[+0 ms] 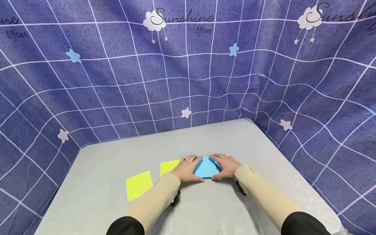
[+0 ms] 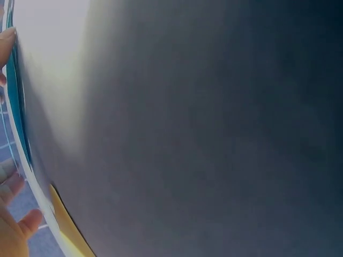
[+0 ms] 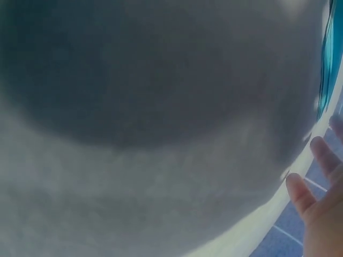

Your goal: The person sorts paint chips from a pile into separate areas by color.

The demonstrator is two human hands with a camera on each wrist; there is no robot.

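A blue sheet stack (image 1: 205, 168) lies between the two hands in the head view, low over the grey tabletop. On its left side my left hand (image 1: 188, 168) holds it, thumb at the near edge and fingers toward the far edge. My right hand (image 1: 227, 166) mirrors this on the right side, where a darker blue corner shows by the palm. Several thin layers of the blue stack (image 3: 328, 69) appear edge-on in the right wrist view. Beside the left hand, a yellow square sheet (image 1: 168, 166) is partly hidden by fingers and wrist.
A second yellow square sheet (image 1: 139, 186) with rounded corners lies farther left, partly behind the left sleeve. The grey tabletop (image 1: 111, 156) meets a purple grid-patterned curtain (image 1: 164, 68) at the back and sides. Dark wrist straps (image 1: 175, 198) sit under the forearms.
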